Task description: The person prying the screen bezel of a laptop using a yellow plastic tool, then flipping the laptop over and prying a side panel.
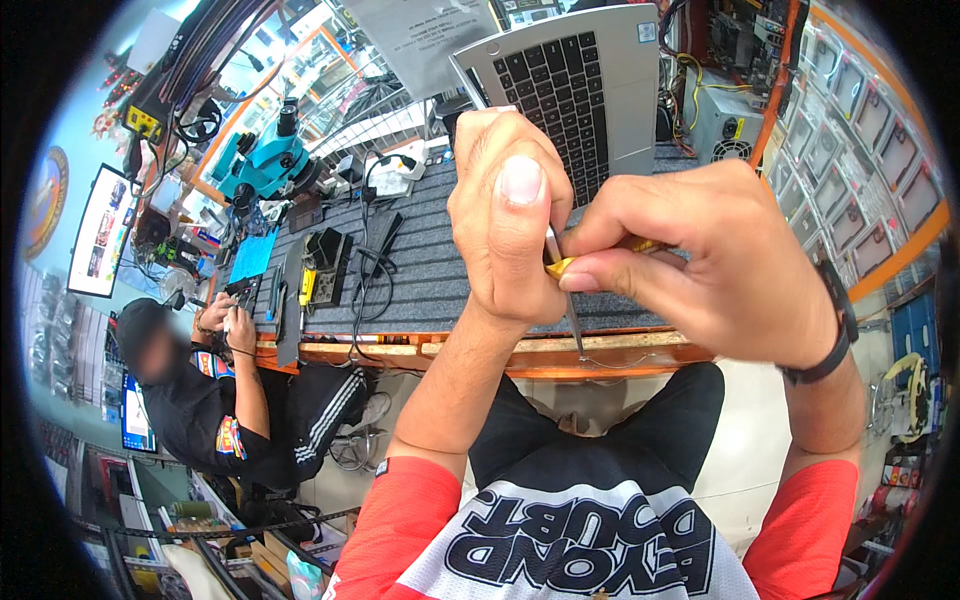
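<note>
Held up in front of me, my left hand (pixel 510 225) is closed in a fist with the thumb on top. A slim metal tool (pixel 573 325) runs down out of that fist, its tip low over the bench's front edge; its kind cannot be made out. My right hand (pixel 690 260) pinches a small yellow piece (pixel 558 268) between thumb and forefinger, against the tool's shaft. More yellow shows behind the curled fingers. Beyond my hands stands a silver laptop (pixel 632 110) with black keys, tilted up and partly hidden by the left fist.
The bench (pixel 430 290) has a grey ribbed mat and a wooden front edge. At the left stand a teal microscope (pixel 270 160), a black holder (pixel 325 265) and cables (pixel 375 270). A co-worker (pixel 200 380) sits at the left. Packaged cases (pixel 850 150) hang at the right.
</note>
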The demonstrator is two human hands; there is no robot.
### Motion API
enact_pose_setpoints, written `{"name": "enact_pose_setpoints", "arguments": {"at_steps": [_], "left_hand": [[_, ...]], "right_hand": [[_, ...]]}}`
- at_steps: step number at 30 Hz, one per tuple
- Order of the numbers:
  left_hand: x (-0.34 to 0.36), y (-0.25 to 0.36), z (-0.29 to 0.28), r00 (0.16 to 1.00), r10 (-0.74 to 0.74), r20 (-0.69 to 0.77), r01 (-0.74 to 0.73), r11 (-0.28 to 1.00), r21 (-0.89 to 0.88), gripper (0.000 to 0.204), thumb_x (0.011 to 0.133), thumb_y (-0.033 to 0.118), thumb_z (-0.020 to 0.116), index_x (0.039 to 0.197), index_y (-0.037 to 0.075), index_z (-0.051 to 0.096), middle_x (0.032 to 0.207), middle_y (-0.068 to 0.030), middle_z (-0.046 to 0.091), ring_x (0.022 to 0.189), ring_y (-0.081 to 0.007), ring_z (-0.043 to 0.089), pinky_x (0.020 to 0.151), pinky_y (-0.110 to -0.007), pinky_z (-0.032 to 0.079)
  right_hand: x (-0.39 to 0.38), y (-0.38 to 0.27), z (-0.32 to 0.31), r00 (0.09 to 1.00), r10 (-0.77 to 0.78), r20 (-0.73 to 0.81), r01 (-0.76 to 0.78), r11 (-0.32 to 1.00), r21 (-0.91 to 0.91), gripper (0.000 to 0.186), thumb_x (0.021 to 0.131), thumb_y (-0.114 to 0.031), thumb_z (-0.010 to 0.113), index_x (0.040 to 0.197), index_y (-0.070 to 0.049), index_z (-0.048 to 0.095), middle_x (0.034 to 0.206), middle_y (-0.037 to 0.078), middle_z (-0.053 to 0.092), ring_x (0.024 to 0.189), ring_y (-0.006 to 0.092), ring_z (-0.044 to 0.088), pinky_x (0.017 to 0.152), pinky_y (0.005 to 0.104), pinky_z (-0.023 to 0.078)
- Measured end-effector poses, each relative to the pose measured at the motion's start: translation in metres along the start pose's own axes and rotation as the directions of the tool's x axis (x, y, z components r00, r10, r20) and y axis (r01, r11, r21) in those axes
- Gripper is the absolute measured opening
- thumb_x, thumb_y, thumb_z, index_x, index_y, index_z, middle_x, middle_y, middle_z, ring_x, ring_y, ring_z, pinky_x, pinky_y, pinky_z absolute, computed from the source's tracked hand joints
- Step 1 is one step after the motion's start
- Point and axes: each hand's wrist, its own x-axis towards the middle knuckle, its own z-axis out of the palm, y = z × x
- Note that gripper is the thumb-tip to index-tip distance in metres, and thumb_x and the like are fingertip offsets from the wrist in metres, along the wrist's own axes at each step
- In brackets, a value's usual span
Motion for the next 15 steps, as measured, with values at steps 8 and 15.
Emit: {"name": "enact_pose_setpoints", "arguments": {"at_steps": [8, 15], "left_hand": [[-0.002, -0.005, 0.002, 0.998, 0.061, -0.014, -0.061, 0.998, -0.013, 0.043, 0.103, 0.033, 0.039, 0.069, 0.011, 0.051, 0.070, -0.0037, 0.051, 0.071, -0.0220, 0.050, 0.102, -0.051, 0.039], [-0.006, -0.006, 0.002, 0.998, 0.065, -0.007, -0.065, 0.998, 0.014, 0.044, 0.104, 0.037, 0.038, 0.071, 0.012, 0.053, 0.071, -0.0027, 0.051, 0.073, -0.0216, 0.051, 0.104, -0.052, 0.037]], "right_hand": [[-0.003, 0.025, -0.003, 0.998, -0.060, -0.003, 0.059, 0.972, 0.227, 0.010, 0.087, -0.007, 0.083, 0.092, 0.000, 0.076, 0.082, 0.009, 0.076, 0.074, 0.0223, 0.076, 0.066, 0.0293, 0.057], [-0.005, 0.026, -0.002, 0.996, -0.086, -0.021, 0.089, 0.969, 0.228, 0.010, 0.088, -0.010, 0.083, 0.092, -0.003, 0.076, 0.080, 0.008, 0.075, 0.070, 0.0231, 0.074, 0.062, 0.0307, 0.054]]}}
